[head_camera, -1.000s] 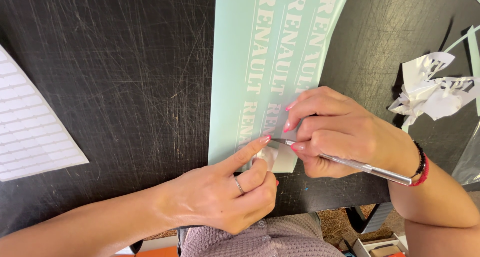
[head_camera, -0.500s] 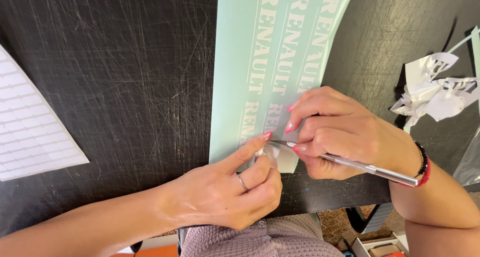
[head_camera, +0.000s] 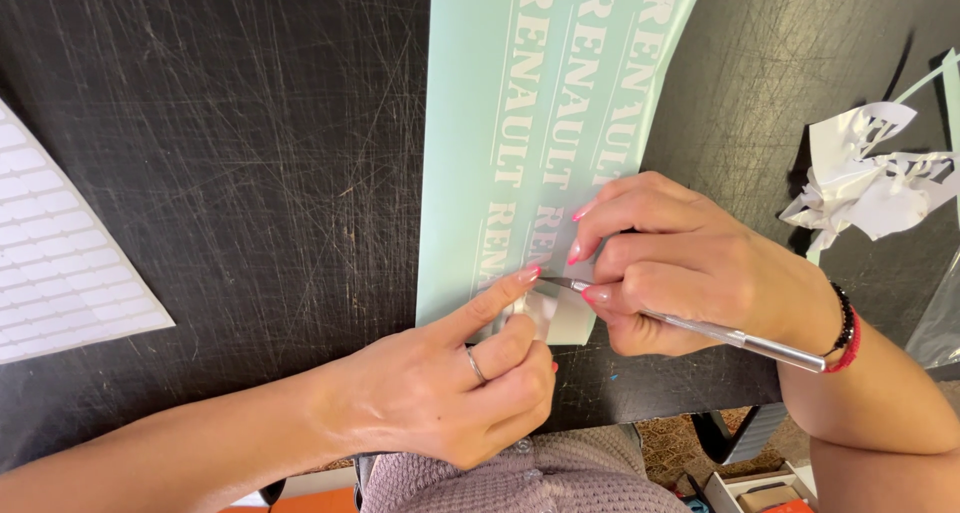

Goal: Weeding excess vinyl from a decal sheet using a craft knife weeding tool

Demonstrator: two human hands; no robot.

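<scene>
Weeding a cut vinyl sheet, a person works at a scratched black table that fills most of the head view. Largest on it is the pale mint vinyl sheet, running from the far edge down to the near edge at centre, with rows of white cut lettering down its right half. At the far left lies a white lined sheet; at the far right, well apart from the work, sits a crumpled heap of white vinyl scraps.

Both hands meet at the sheet's near end. The right hand is curled closed around a slim metal craft knife, held like a pen, its tip laid toward the left. The left hand has its forefinger stretched out, pressing beside the blade tip, while thumb and remaining fingers pinch a small lifted flap of vinyl at the sheet's near edge.

Judging by this, the step in hand is lifting waste film away from around the letters. The next move would seem to call for a shallow blade angle and a steady hold-down, so the letters stay seated on their backing.
</scene>
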